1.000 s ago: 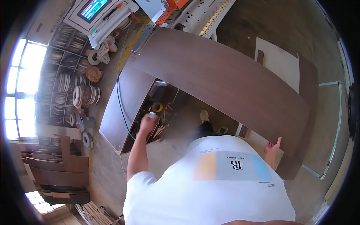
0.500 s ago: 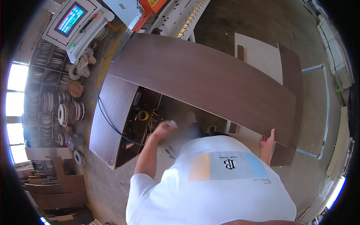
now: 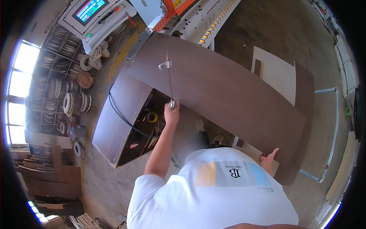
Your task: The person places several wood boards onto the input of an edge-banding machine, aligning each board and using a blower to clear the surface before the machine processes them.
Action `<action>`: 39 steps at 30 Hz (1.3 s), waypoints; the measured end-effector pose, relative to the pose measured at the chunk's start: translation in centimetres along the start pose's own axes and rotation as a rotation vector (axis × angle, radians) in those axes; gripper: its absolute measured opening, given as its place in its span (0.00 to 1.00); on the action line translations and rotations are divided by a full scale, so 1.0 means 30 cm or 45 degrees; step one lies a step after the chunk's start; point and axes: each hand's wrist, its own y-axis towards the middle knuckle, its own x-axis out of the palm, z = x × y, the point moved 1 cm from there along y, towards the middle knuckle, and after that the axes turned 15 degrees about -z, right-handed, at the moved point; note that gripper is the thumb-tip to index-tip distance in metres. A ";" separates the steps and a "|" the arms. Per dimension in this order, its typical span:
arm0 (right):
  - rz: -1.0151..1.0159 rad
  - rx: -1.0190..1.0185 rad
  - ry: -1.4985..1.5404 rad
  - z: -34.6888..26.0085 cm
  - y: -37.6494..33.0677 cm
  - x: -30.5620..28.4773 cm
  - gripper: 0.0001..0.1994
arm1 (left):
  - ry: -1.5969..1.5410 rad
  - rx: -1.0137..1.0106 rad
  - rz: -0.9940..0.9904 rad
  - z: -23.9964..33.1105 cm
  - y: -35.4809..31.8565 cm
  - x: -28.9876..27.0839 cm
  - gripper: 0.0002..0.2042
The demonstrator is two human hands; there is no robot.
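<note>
While the panel (image 3: 228,87) is being touched at its near edge by the right hand (image 3: 267,159), whose closure cannot be told, the rod (image 3: 170,84) is being pointed over it, ahead of the left hand (image 3: 171,113), clamped around its near end. Beyond that grip, a hook (image 3: 165,65) is apparently being carried. Seemingly, the rod is being positioned; next, steadiness is being called for.
</note>
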 end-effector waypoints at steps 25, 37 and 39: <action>-0.055 -0.058 -0.073 -0.071 0.154 0.305 0.36 | 0.702 -0.119 -0.104 0.161 0.402 0.188 0.34; -0.067 -0.096 0.008 -0.259 0.473 0.635 0.28 | 0.705 -0.084 -0.233 0.333 0.752 0.406 0.37; -0.067 -0.110 -0.009 -0.287 0.519 0.681 0.29 | 0.695 -0.064 -0.248 0.340 0.812 0.441 0.37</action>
